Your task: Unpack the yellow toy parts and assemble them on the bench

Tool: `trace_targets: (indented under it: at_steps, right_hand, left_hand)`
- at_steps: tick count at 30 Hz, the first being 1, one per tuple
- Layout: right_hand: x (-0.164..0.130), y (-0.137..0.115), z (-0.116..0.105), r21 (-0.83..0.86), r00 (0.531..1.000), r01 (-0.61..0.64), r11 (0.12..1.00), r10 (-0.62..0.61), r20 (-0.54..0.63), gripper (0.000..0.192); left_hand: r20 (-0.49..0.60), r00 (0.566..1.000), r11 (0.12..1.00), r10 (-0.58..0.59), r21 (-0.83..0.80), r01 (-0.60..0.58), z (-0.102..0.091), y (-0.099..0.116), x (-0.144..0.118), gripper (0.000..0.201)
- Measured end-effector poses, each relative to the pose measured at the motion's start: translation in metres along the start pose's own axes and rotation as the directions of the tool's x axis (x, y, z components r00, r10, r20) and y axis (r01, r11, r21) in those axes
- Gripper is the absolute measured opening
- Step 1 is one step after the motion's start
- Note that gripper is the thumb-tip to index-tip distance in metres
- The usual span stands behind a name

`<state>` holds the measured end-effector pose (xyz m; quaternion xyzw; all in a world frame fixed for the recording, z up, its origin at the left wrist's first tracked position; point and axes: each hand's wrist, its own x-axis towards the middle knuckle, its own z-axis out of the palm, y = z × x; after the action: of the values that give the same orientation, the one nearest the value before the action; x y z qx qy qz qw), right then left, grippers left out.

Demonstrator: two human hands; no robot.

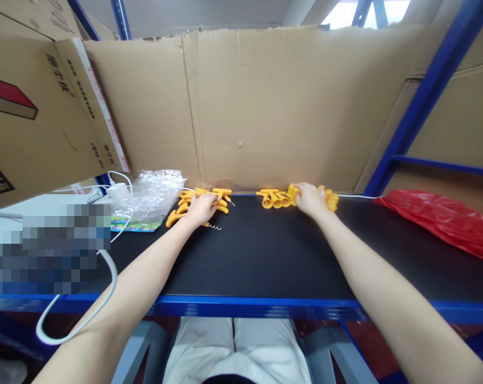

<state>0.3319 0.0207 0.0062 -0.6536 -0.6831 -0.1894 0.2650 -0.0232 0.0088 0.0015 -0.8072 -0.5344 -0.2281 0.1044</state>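
Note:
Two heaps of small orange plastic parts lie at the far edge of a black mat [261, 256]. My left hand [202, 208] rests on the left heap [185, 202] of curved handle-like pieces with thin metal spirals, fingers curled over one. My right hand [311, 200] lies on the right heap [275, 198] of stubby orange pieces, fingers closed around some of them. Whether either hand has lifted a piece cannot be told.
A clear plastic bag [157, 192] and a white charger with cable [119, 192] lie left of the heaps. A red plastic bag [441, 224] lies at the right. Cardboard walls [265, 106] close the back. A blue shelf rail [245, 306] runs along the front.

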Motion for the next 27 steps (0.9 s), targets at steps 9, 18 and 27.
trace_targets:
  at_steps: [9, 18, 27]
  right_hand:
    - [0.0, -0.005, -0.002, -0.136, 0.984, -0.027, 0.99, 0.05, 0.169, 0.027]
    - [0.003, -0.027, -0.028, -0.231, 0.984, -0.045, 0.972, 0.082, 0.155, 0.033]
    - [-0.004, -0.056, -0.044, -0.099, 0.962, -0.039, 0.994, 0.064, 0.264, 0.034]
  left_hand:
    - [0.01, 0.999, 0.998, 0.053, 0.02, -0.053, -0.002, 0.007, -0.002, 0.027]
    - [0.074, 0.991, 0.994, 0.108, 0.017, -0.11, 0.004, 0.008, -0.002, 0.037]
    - [0.095, 0.988, 0.991, 0.125, 0.026, -0.128, 0.005, 0.005, 0.0, 0.04]
